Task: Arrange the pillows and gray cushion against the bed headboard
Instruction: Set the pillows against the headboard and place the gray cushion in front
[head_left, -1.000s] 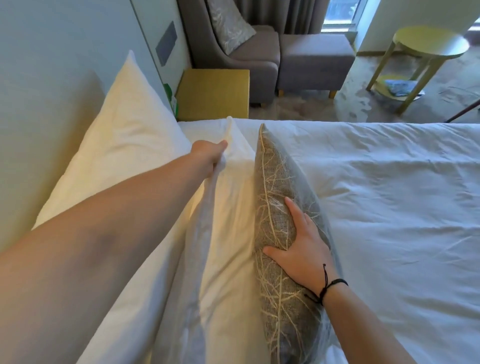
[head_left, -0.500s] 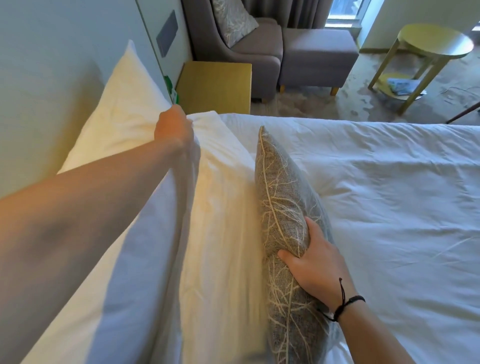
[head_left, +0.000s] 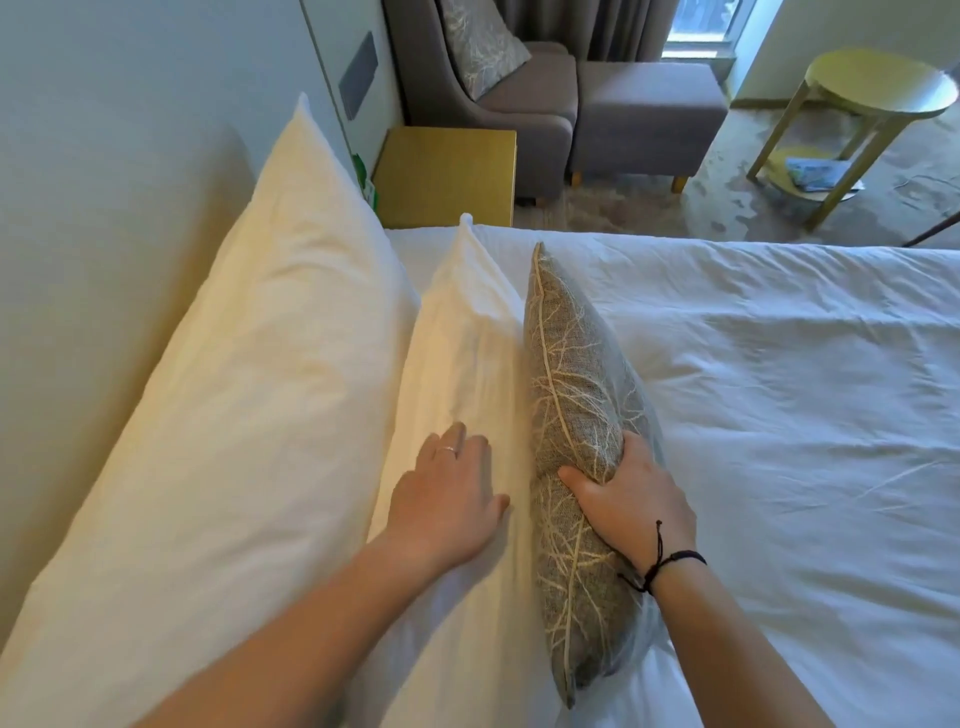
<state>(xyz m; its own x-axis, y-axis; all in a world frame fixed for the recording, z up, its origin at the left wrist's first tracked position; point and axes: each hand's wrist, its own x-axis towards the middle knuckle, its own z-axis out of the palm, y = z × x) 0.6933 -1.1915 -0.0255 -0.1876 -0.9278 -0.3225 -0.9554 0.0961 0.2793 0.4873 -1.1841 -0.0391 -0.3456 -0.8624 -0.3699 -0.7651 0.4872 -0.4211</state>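
Bed (head_left: 779, 415) lying under white cover. Large back pillow (head_left: 249, 415) leaning on headboard (head_left: 104, 182), no longer lifted. Front pillow (head_left: 467, 374) now standing against it, corner up. Gray cushion (head_left: 571, 395) standing on edge against front pillow, unchanged. Left hand (head_left: 447, 499) having dropped from far pillow corner — now resting flat, fingers straight, on front pillow. Right hand (head_left: 631, 499) still gripping gray cushion edge — fingers curled round it.

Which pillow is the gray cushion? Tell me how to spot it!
Find the headboard on the left, where two white pillows lean: the big pillow, then the smaller pillow. The gray cushion stands on edge just beyond them, gripped by the right hand. Only it is gray, with pale branch lines.
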